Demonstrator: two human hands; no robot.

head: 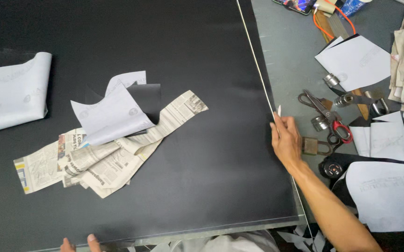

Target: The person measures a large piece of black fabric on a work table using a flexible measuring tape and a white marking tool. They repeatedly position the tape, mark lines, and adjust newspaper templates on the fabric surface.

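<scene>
Right hand (286, 140) pinches black sheet (202, 56) edge, mid-right of frame, prob. to hold it flat. Left hand (78, 243) fingertips only, bottom edge; grip can't tell. Newspaper pieces (104, 158) lie loose, left-centre.

A grey bench (295, 51) filled nearly the whole view, its surface scuffed and evenly lit from above. Along the near edge (239, 227) the top ended in a pale rim, with paper scraps (304, 238) lying lower down beyond it.
</scene>
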